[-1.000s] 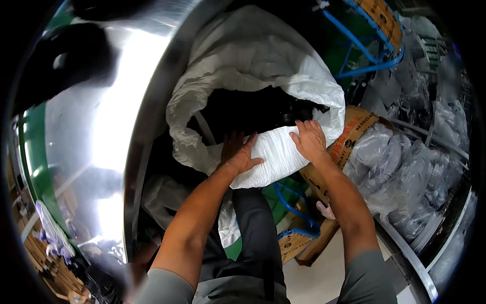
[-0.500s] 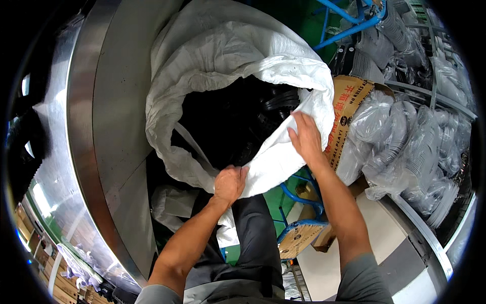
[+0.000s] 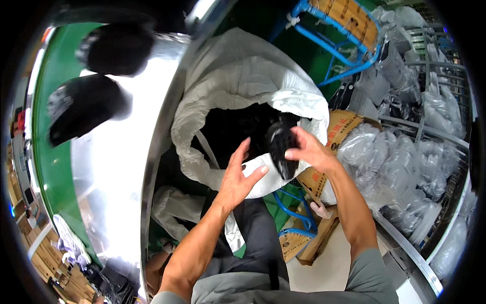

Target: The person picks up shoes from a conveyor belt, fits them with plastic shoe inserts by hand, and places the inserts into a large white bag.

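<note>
A large white woven sack (image 3: 243, 83) stands before me with its mouth open and its rim rolled outward. Dark pieces lie inside, mostly lost in shadow. My right hand (image 3: 315, 152) grips a glossy black piece (image 3: 281, 147), long and rounded like a shoe sole, over the sack's right side. Its exact kind is hard to make out. Over the near rim, my left hand (image 3: 238, 177) is open with thumb and fingers apart, holding nothing.
A shiny metal-topped table (image 3: 114, 167) runs along my left, with dark blurred bundles (image 3: 91, 104) at its far end. Ahead on the right stands a blue-framed stool (image 3: 349, 30). A brown carton (image 3: 344, 124) and racks of plastic-wrapped grey pieces (image 3: 390, 157) line the right side.
Both hands have let go of the sack's rim. My right hand has taken hold of a black piece; the left has lifted and opened. The view has swung left, showing more of the table.
</note>
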Motion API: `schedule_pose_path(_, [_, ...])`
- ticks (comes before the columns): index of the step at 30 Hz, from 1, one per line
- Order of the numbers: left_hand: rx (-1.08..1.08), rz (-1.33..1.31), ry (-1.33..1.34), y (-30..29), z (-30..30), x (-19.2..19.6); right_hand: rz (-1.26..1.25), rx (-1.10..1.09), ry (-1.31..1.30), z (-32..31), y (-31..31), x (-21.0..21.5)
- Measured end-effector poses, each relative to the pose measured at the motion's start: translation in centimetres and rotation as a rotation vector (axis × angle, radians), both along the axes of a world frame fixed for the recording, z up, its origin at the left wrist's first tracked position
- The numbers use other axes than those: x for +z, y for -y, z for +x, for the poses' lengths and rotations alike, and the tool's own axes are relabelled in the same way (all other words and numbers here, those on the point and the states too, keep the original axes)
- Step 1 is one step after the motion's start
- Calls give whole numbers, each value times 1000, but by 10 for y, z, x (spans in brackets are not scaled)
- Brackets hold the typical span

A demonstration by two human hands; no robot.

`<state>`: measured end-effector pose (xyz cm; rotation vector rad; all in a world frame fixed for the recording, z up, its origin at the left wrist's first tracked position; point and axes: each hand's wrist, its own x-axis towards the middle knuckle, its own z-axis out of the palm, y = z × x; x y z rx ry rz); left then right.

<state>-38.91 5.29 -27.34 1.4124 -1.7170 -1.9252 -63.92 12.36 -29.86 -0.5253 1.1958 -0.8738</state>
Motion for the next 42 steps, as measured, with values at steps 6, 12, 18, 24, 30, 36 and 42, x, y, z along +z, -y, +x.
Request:
schedule_pose_path(6, [414, 379, -456, 26, 5, 111, -199, -199, 23, 72, 2, 159])
schedule_pose_path(12, [718, 465, -498, 37, 60, 200, -638, -31, -1029, 160, -5, 230])
schedule_pose_path(18, [716, 251, -412, 86, 111, 225, -732, -257, -1037, 178, 82, 246])
schedule_pose_path(24, [670, 133, -218, 116, 168, 195, -894, -255, -1168, 182, 208, 249])
schedule_pose_path(30, [497, 153, -178, 103, 178, 182, -861, -234, -1264, 196, 247, 224])
schedule_pose_path(36, [299, 1, -39, 98, 180, 173, -793, -173, -1280, 194, 260, 206])
schedule_pose_path(42, [220, -60, 89, 92, 155, 194, -658, -69, -1215, 166, 245, 218])
